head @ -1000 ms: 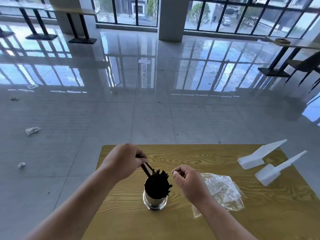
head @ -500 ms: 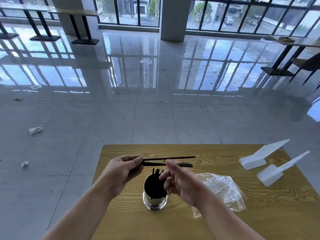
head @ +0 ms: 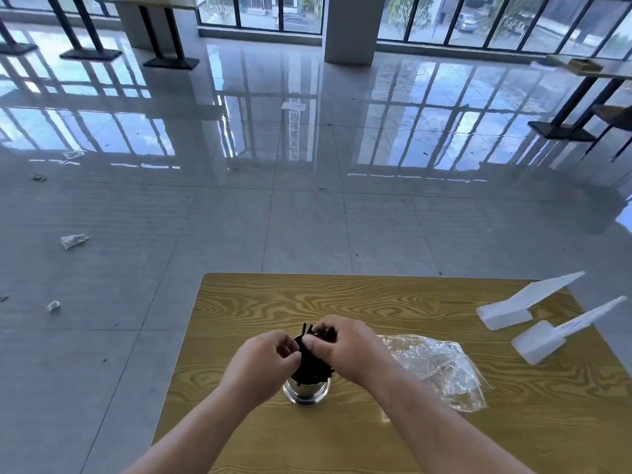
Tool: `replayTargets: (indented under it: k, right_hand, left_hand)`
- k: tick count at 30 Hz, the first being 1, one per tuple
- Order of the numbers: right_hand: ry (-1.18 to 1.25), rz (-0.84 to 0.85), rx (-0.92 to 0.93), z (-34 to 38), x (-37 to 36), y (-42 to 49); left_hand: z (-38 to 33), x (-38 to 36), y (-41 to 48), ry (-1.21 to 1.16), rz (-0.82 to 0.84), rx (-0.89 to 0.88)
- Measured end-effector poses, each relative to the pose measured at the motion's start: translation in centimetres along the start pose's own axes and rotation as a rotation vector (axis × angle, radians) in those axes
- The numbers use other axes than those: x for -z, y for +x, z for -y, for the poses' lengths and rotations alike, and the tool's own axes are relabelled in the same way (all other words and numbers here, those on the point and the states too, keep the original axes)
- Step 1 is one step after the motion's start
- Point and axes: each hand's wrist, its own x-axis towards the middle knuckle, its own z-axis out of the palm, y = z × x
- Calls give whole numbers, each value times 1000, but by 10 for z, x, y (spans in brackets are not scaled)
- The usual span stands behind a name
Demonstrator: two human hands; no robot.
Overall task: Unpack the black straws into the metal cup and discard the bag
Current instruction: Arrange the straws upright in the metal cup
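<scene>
Centrally: metal cup [head: 306,393], upright on the wooden worktop [head: 342,299]. Only its shiny base shows; the rim and upper wall are hidden behind both hands.

Black straws [head: 313,367]: a dense bundle standing in the cup, with a few tips poking up between the hands. The count cannot be made out.

Left hand [head: 263,362]: over the cup's left side, fingers curled, thumb against the bundle. Whether it actually pinches a straw cannot be told.

Right hand [head: 345,350]: over the cup's right side, thumb and forefinger pinching the upper ends of some straws. Its remaining fingers are hidden.

Clear plastic bag [head: 434,367]: crumpled, lying on the worktop just right of the cup, its near-left part covered by the right forearm. Any contents are unreadable through the glare.

Two white scoops [head: 523,302] [head: 547,340]: side by side at the worktop's right edge, well apart from the cup.

Worktop's near edge: cut off by the frame.

Floor [head: 205,234]: small crumpled scraps [head: 73,240] at left, too small to identify.
</scene>
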Motion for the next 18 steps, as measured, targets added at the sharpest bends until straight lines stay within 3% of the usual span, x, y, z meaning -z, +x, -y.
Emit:
replayTargets:
  k: [2,7,13,18]
  right_hand:
    - [4,41,-69,-8,-4,-1]
    - [186,-86,-100,-43,9,-10]
    - [188,-84,-122,-65,9,-27]
    - [183,-79,-103,-66,7,-32]
  left_hand:
    - [-2,-10,-2,100,68,-71]
    - [-9,-35,0,338,159,-216]
    - [-25,-58,6,492,82,-307]
    - [-26,-53,10,470,47,-330]
